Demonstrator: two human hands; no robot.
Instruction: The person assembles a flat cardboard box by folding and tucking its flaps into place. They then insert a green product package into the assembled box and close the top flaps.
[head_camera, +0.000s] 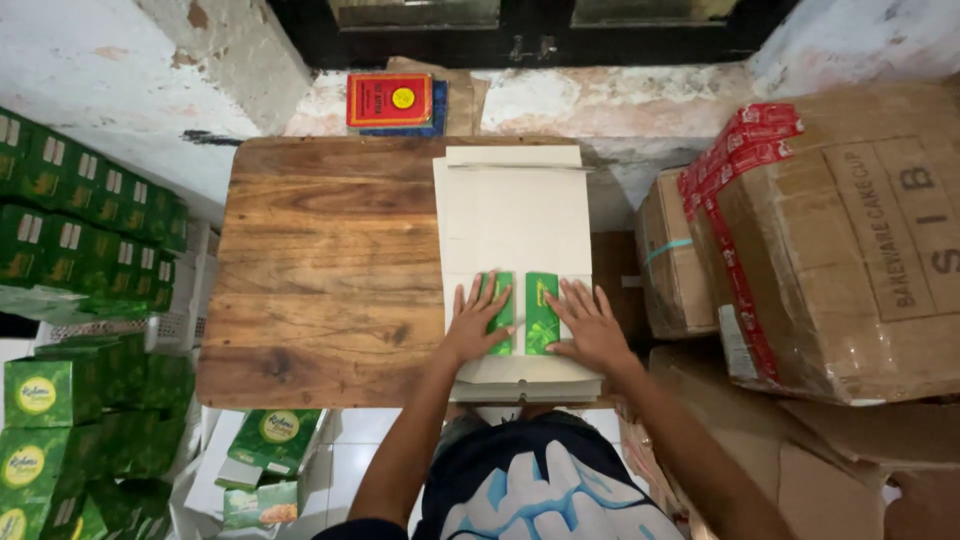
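peeling white walls (90, 70), dark window frame (520, 40), wooden table (320, 270), pale tiled floor (350, 460)

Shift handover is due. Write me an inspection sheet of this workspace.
Surface: wooden table, worn, bare on its left part.
Job's things: stack of flat white carton blanks on the table's right side; two green flaps folded in at the near end.
Clutter: red box on the ledge behind the table.
Hands: left hand and right hand both flat, pressing on the flaps.
Cables: nothing seen.
Surroundings: green boxes stacked at left, more on the floor; brown cardboard cartons at right; peeling white wall.
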